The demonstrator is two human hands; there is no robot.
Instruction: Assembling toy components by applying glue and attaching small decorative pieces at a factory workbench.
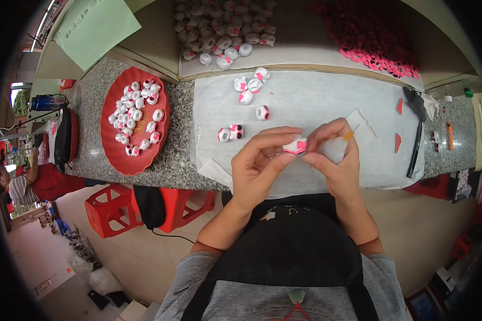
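White-and-pink figurine (294, 145) — between left thumb (276, 167) and fingers (276, 131).

A white figurine (293, 145) marked in pink and a milky bottle (334, 149) tipped in yellow join a red plate (124, 163) and black apron (297, 249); the countertop (182, 109) (grey, densely speckled dark and light) contrasts with a white sheet (316, 96).

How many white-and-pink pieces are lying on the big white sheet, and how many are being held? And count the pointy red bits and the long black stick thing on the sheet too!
White-and-pink pieces lying on the sheet: 7
Held piece: 1
Pointy red bits: 2
Long black stick: 1
Total: 11
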